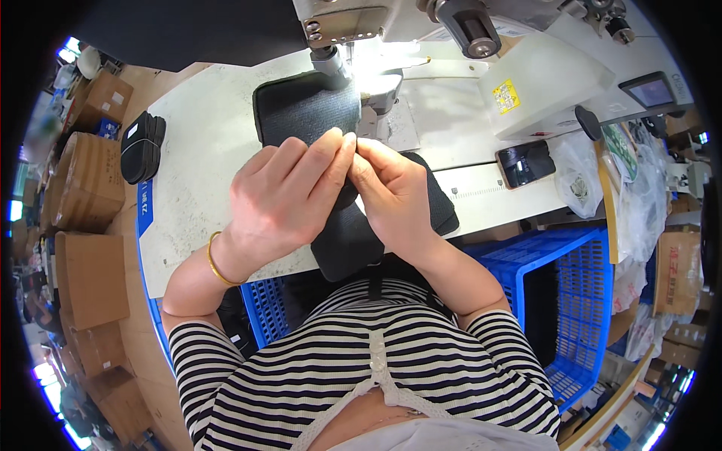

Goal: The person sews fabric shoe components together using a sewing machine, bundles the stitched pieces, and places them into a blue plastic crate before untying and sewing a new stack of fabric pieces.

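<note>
Black fabric piece (301, 109) lies on the white table (195, 173), under the brightly lit head of the sewing machine (346, 26). Just on the wearer's side of it, the left hand (282, 195) and the right hand (395, 195) meet, fingertips touching. Each grip is closed in a pinch; I cannot tell whether anything small sits between the fingertips. Other black pieces (347, 242) show beneath the hands, partly hidden by them. A black bundle (143, 150) rests at the table's left edge, and a dark phone (525, 164) lies to the right, near a clear plastic bag (579, 184).
</note>
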The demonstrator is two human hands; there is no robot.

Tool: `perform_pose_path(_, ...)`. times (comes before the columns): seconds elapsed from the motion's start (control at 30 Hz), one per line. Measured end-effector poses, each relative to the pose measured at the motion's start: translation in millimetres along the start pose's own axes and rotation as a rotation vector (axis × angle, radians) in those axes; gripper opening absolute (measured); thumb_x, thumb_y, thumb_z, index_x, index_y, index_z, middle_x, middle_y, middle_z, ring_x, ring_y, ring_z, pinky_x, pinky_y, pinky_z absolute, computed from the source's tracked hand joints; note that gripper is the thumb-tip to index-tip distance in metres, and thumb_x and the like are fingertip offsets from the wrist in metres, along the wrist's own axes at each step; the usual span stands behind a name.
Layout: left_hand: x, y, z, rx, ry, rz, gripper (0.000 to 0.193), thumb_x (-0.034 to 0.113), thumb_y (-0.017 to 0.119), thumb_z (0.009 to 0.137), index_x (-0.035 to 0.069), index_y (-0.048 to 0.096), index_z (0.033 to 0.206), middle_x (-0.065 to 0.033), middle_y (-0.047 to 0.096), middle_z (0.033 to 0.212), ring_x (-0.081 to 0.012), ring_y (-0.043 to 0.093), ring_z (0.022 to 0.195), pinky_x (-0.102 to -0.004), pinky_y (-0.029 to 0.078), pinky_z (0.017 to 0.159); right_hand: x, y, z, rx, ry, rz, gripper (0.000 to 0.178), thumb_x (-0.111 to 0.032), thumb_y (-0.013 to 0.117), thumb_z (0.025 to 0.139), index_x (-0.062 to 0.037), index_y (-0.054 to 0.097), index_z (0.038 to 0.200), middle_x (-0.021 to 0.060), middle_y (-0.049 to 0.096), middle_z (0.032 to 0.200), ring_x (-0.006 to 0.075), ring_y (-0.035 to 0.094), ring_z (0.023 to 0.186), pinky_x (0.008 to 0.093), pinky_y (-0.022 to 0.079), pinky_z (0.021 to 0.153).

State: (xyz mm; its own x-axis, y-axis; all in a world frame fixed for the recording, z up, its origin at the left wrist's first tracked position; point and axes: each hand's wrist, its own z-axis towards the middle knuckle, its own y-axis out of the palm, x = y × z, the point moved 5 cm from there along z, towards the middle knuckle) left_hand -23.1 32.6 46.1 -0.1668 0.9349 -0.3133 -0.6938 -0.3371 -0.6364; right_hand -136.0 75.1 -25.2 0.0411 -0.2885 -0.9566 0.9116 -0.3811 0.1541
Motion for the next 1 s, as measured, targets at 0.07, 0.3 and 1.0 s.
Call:
perform_pose_path(0.07,0.5,3.8,3.8,0.014,-0.036,0.050,0.041,0.008,0.067,0.060,-0.002,0.070,0.100,-0.0048,0.064,0.094,-0.0108,0.052,0.063,-0.0234,0.038,0.048,0.2,-1.3,1.9,0.009,-0.041,0.023,0.017,-0.010,0.056,0.098,0.0033,0.065,0.103,-0.0024,0.052,0.062,0.0023,0.041,0.056,0.0224,0.035,0.048)
perform_pose_path(0.3,-9.7,19.3,10.9,0.030,-0.090,0.069,0.034,0.009,0.067,0.062,0.001,0.069,0.095,-0.0025,0.063,0.092,-0.0122,0.054,0.068,-0.0245,0.041,0.051,-2.6,-1.9,11.3,0.023,0.054,0.059,0.021,-0.012,0.055,0.098,0.0031,0.066,0.106,0.0009,0.062,0.072,0.0030,0.056,0.063,0.0225,0.053,0.056)
perform_pose_path(1.0,-48.1,20.2,-35.3,0.269,-0.768,-0.790,0.033,0.017,0.055,0.095,-0.003,0.061,0.120,-0.0138,0.060,0.125,-0.0198,0.055,0.118,-0.0403,0.040,0.103,3.5,-33.1,19.8,0.068,-0.148,-0.160,0.023,-0.021,0.064,0.091,0.0011,0.067,0.095,0.0112,0.067,0.079,0.0201,0.064,0.074,0.0342,0.050,0.068)
